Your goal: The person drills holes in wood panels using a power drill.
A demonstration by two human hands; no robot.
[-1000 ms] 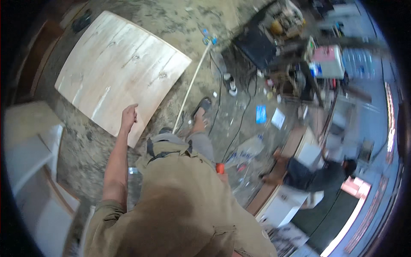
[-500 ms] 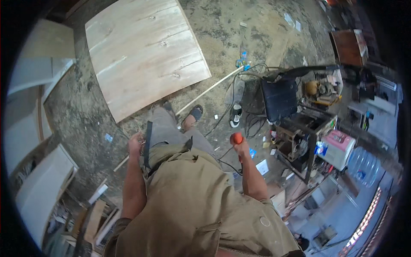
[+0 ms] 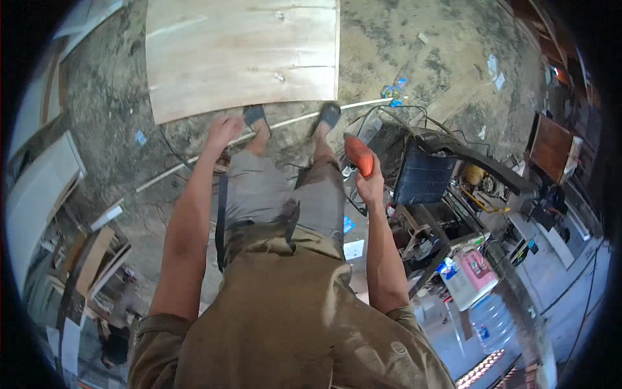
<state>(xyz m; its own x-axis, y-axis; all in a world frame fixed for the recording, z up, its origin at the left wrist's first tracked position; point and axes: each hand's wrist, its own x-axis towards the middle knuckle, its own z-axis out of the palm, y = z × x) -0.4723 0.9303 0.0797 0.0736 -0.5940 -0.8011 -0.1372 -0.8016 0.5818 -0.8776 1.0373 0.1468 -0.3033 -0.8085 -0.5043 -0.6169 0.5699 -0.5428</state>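
My right hand (image 3: 370, 187) is wrapped round a red-orange hand tool (image 3: 359, 155) with a rounded body, held out in front of my right thigh. Its exact kind I cannot make out. My left hand (image 3: 224, 131) is raised ahead of my left leg, near the closest edge of a large pale plywood panel (image 3: 243, 65). Motion smears its fingers, and nothing shows clearly in them. A long thin wooden strip (image 3: 295, 120) runs across the floor beside my feet, passing behind the left hand.
On the right stand a black chair (image 3: 424, 170), a metal-framed stand (image 3: 447, 243), a pink-topped white box (image 3: 472, 279) and a large clear water bottle (image 3: 495, 324). Dark cables curve over the floor near the chair. Pale boards (image 3: 48, 201) and wood offcuts (image 3: 94, 262) lie leftward.
My left hand has risen forward toward the panel. My right hand has lifted, bringing more of the red-orange tool into sight. My body has turned, and the panel now lies squarely ahead.
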